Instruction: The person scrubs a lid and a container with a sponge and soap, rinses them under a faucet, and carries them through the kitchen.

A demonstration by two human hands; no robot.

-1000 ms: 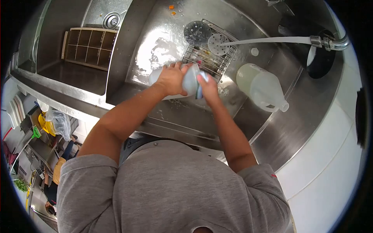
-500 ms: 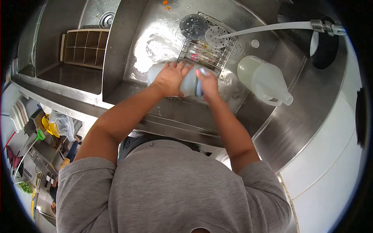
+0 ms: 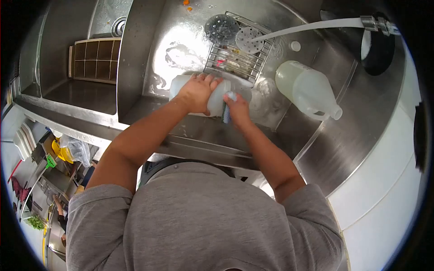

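Observation:
A translucent whitish plastic jug (image 3: 179, 83) lies on its side in the steel sink (image 3: 158, 58). My left hand (image 3: 197, 94) is laid over its top, fingers curved on the far side and thumb on the near side, gripping it. My right hand (image 3: 237, 108) is closed around a bluish scrubbing sponge (image 3: 226, 113) with a dark green edge, at the jug's right end. The hand partly covers the sponge. To the right, a second translucent jug (image 3: 312, 90) with a handle lies on its side, its mouth toward the lower right.
A metal rack (image 3: 251, 67) with food scraps under it lies beyond the hands, with a dark perforated disc (image 3: 221, 29) and a pale perforated disc (image 3: 249, 39) on it. A white hose (image 3: 312, 28) reaches in from the right. A divided crate (image 3: 97, 58) sits in the left basin.
My right hand has shifted slightly left and down with the sponge, showing more of it. My left hand stays on the jug. The whole view has shifted a little.

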